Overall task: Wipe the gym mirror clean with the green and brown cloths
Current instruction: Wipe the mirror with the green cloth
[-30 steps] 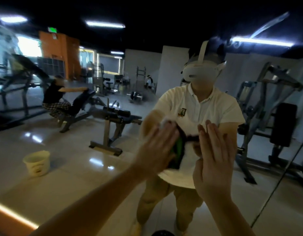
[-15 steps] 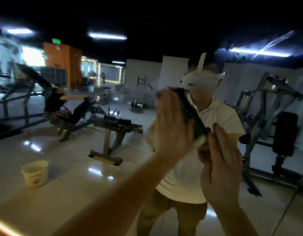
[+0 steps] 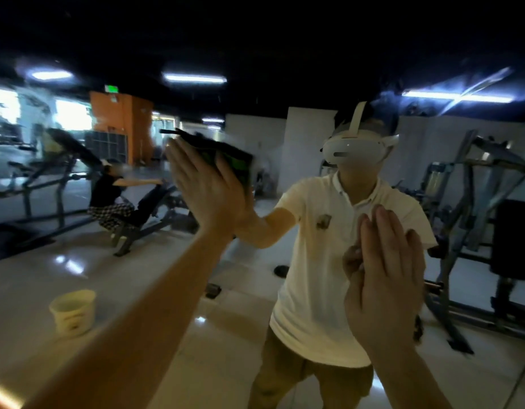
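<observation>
The left hand (image 3: 208, 190), fingers (image 3: 188, 162) straight, presses the green cloth (image 3: 236, 163) on the gym mirror (image 3: 155, 261) at upper centre, the cloth jutting right; the right hand (image 3: 385, 278) lies flat-fingered lower right, brown cloth unseen.

Bare forearms (image 3: 137, 320); reflected, a white headset (image 3: 354, 150), cream polo shirt (image 3: 314, 261) (small chest logo (image 3: 323, 221)), seemingly khaki trousers (image 3: 285, 379).

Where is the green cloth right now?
Head view, upper left of centre: the green cloth is pressed against the mirror under the flat left hand, left of the reflected white headset.
</observation>
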